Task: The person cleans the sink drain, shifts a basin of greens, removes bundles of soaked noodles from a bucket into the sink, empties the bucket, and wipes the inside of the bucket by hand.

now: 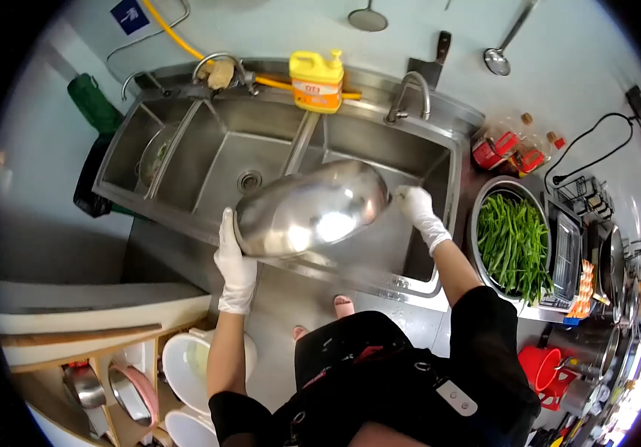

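Observation:
A large shiny metal bowl is tilted on its side over the steel sink, its outside facing me. My left hand, in a white glove, holds the bowl's left rim, fingers pointing up along it. My right hand, also gloved, is at the bowl's right end with its fingers curled. Whether those fingers grip the rim or something small is too blurred to tell. To the right of the sink, long green vegetables fill a metal basin.
A yellow jug stands on the sink's back ledge, left of a curved faucet. Red-labelled bottles stand at the back right. A cleaver and ladle hang on the wall. White buckets sit at lower left.

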`<state>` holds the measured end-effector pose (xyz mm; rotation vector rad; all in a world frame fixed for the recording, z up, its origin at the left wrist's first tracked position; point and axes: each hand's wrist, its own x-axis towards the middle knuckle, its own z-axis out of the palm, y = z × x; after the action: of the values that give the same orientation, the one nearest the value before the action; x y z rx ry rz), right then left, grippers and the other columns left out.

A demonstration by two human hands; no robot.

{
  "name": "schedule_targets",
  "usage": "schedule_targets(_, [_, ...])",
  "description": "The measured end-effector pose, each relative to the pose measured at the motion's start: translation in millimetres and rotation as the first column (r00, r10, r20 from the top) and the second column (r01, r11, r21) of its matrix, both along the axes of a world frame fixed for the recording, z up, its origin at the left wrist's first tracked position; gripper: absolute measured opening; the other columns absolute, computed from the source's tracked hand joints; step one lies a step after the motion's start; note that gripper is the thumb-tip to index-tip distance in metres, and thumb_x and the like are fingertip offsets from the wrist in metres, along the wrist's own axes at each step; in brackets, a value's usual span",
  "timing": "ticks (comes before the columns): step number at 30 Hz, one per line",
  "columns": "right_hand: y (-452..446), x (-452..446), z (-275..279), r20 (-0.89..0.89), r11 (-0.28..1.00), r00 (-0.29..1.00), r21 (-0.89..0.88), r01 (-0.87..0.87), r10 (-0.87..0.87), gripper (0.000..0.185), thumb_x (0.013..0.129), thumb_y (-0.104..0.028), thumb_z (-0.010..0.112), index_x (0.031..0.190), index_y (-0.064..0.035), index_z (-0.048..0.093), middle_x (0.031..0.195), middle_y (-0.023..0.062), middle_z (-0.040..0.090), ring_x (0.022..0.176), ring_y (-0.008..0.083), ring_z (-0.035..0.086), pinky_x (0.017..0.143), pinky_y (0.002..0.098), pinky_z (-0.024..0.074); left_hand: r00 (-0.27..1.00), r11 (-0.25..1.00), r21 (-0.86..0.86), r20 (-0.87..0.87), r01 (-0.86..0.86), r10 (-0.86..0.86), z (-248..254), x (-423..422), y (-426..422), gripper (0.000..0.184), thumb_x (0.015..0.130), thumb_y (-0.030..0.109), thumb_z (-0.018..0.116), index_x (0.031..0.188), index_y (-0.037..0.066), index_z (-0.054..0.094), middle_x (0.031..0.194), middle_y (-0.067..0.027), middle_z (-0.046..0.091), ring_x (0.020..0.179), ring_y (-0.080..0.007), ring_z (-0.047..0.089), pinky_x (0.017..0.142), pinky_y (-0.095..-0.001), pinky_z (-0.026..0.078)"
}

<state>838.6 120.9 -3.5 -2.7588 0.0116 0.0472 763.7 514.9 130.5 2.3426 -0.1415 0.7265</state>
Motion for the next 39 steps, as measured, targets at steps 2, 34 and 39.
schedule_targets(2, [11.7, 4.2, 28.2, 0.139, 0.894, 0.988, 0.432, -0.120, 0.066, 0.020, 0.080, -0.015, 0.057, 0.092, -0.0001, 0.063, 0.083, 0.0122, 0.065, 0.077, 0.0200, 0.062, 0.070, 0.0290, 0.0467, 0.988, 0.973, -0.216, -0.143, -0.086, 0.056, -1.3, -9.3, -4.7, 0.054, 0.072, -0.007, 0.052, 0.125, -0.001, 0.042, 0.119, -0.0203, 0.052, 0.106, -0.0322, 0.054, 0.088, -0.0328, 0.043])
schedule_targets(34, [434.3, -205.7, 66.0, -0.483, 0.563, 0.423, 0.823, -0.080, 0.766, 0.035, 0.077, -0.008, 0.047, 0.106, 0.0115, 0.052, 0.095, 0.0164, 0.060, 0.078, 0.0244, 0.060, 0.066, 0.0329, 0.0510, 0.780, -0.237, -0.757, -0.626, -0.608, -0.001, -77.1, -391.1, 183.2, 0.031, 0.080, 0.009, 0.048, 0.107, -0.007, 0.049, 0.087, -0.0164, 0.062, 0.073, -0.0245, 0.064, 0.055, -0.0305, 0.055])
schedule_targets(39, [557.4, -282.9, 66.2, -0.621, 0.670, 0.251, 0.685, -0.286, 0.742, 0.033, 0.078, -0.007, 0.048, 0.105, 0.0106, 0.053, 0.093, 0.0173, 0.061, 0.072, 0.0245, 0.062, 0.060, 0.0314, 0.0534, 0.649, -0.452, -0.656, -0.734, -0.604, 0.198, -85.8, -487.9, 225.9, 0.027, 0.079, 0.005, 0.047, 0.100, -0.011, 0.050, 0.084, -0.0171, 0.061, 0.067, -0.0261, 0.063, 0.057, -0.0346, 0.053])
